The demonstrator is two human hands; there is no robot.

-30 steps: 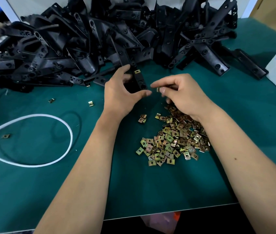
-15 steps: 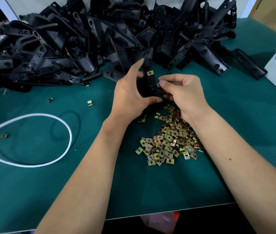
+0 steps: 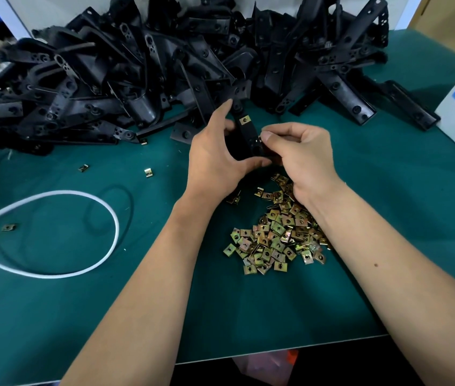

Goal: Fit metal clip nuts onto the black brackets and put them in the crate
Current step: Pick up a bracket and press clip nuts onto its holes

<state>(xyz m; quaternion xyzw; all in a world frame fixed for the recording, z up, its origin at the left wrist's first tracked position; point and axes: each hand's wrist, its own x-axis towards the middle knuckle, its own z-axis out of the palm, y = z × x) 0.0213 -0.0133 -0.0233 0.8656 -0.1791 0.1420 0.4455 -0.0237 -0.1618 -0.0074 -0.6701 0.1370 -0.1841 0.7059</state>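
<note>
My left hand [image 3: 215,160] grips the black bracket [image 3: 248,137] just above the counter [image 3: 137,316], 1 clip nut [image 3: 244,120] already seated on its upper end. My right hand [image 3: 298,154] pinches what I judge is a second clip at the lower edge; it is mostly hidden. I should hold the bracket steady and push the clip squarely on. The loose clip nuts [image 3: 276,235] lie just below; no crate is in view.

Two bare forearms entering from six o'clock, no sleeves, no gloves, no watch or rings, left hand [image 3: 215,157] at eleven o'clock of centre, right hand [image 3: 304,160] at one o'clock, short trimmed nails, small dark mole on right forearm
</note>
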